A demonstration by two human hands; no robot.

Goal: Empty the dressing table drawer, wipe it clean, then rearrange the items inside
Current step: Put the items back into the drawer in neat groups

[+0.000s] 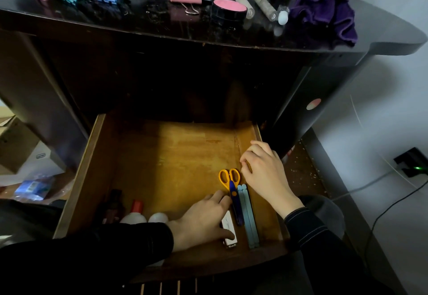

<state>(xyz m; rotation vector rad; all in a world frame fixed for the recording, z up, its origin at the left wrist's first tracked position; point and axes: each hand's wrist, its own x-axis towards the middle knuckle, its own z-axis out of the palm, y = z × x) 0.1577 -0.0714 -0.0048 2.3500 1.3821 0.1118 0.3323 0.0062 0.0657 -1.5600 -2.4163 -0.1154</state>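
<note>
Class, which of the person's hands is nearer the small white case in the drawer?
Left. The left hand holds the white case; the right hand rests further back, beside the scissors handles.

A plain pale grey wall (382, 100) stood right of the dark glossy wooden dressing table (148, 28). Low on that wall sat a black socket box (412, 162) showing a small green light, above dark speckled floor (308, 171).
</note>
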